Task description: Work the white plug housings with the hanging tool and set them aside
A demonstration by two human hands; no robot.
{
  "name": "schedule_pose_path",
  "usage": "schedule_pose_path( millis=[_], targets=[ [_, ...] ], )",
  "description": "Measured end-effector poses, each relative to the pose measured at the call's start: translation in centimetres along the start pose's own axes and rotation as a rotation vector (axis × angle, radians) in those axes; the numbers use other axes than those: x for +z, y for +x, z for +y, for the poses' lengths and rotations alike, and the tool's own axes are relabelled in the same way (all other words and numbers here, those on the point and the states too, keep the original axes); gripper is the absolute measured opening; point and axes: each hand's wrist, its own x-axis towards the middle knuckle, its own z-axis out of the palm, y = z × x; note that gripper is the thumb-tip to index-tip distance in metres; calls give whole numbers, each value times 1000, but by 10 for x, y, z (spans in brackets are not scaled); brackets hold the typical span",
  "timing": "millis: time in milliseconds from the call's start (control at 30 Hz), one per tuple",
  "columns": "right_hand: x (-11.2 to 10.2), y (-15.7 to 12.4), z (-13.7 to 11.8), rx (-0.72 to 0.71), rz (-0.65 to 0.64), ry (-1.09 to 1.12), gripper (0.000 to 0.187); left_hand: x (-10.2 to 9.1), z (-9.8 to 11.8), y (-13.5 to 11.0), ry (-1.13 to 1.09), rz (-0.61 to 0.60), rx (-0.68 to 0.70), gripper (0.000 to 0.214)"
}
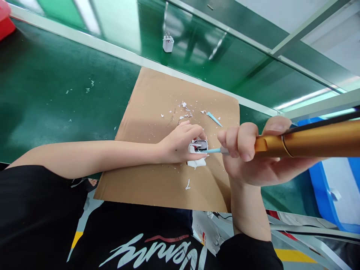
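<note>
My left hand point(180, 144) is closed over a small white charger body point(197, 153) and presses it against the brown cardboard sheet point(157, 180). My right hand point(254, 153) is wrapped round a gold-handled tool point(309, 140). Its light blue tip point(213, 150) reaches into the open side of the charger. White plastic shavings point(184, 112) lie scattered on the cardboard around the hands.
A loose light blue blade point(214, 119) lies on the cardboard beyond my hands. Another white charger point(168, 43) stands on the green belt at the back. A blue bin point(329, 187) sits at the right. A red tray corner point(5, 20) shows at the top left.
</note>
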Motion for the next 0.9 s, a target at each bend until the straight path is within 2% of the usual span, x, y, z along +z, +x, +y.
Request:
schedule_pose_path(
  millis=[100, 200, 333, 467, 567, 667, 800, 900],
  targets=[
    [-2, 0, 2, -36, -42, 56, 64, 0, -3, 0, 52, -7, -8, 25],
    [-4, 1, 3, -72, -93, 111, 64, -3, -8, 2, 80, 34, -21, 23],
    [-8, 1, 3, -93, -132, 165, 61, -21, -24, 22, 134, 126, -125, 31],
    [-12, 0, 5, -106, -163, 208, 53, -53, -58, 68, 340, 238, -167, 42],
    [-14, 0, 7, -135, -182, 209, 54, -80, -94, 108, 552, 243, -186, 42],
    [-15, 1, 9, -135, -175, 193, 54, -101, -130, 139, 615, 237, -259, 45],
    [-17, -1, 8, -150, -172, 198, 52, -117, -158, 154, 692, 261, -332, 44],
    [-16, -3, 5, -60, -115, 187, 49, -126, -166, 149, 724, 442, -319, 41]
  ],
)
